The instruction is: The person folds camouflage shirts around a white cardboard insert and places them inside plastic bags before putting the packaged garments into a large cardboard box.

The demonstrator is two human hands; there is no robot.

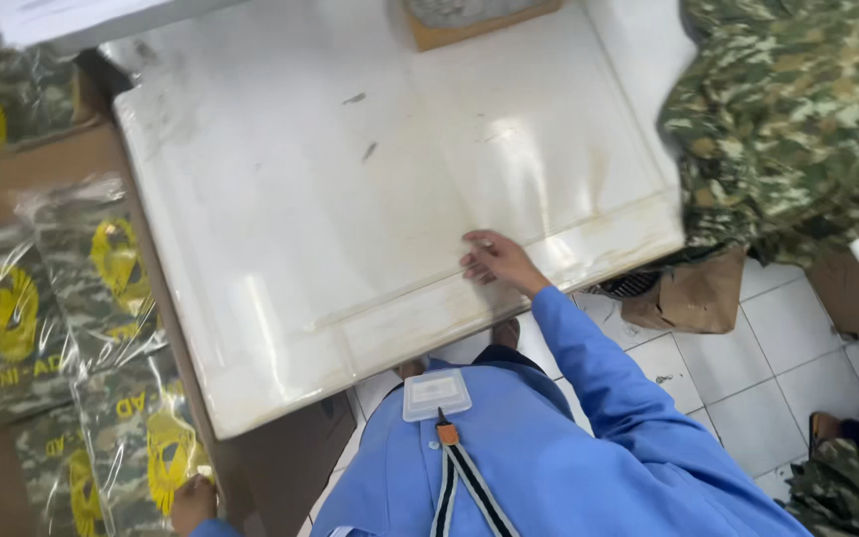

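On the white table point(350, 199), near its front edge, the right hand point(494, 261) rests with its fingers loosely curled and spread a little, fingertips touching the glossy sheet that covers the top; it clasps nothing. To the left of the table and lower down, the left hand point(193, 502) sits at the bottom edge of the view, touching the lower corner of the nearest camouflage packet point(141, 438). Whether its fingers pinch the packet or only press against it cannot be told, since most of the hand is cut off.

That packet is a flat, clear plastic bag holding folded green camouflage cloth with a yellow emblem. More packets of the same kind point(52, 298) lie overlapping just left of the table, laid out on a brown surface point(12, 179), each with the same yellow mark showing through shiny wrap. At the table's right corner a heap of loose camouflage fabric point(787, 119) spills over the edge. Below the table's front edge hangs a clear rectangular badge holder point(435, 395) on a striped lanyard, against a blue shirt point(549, 467).
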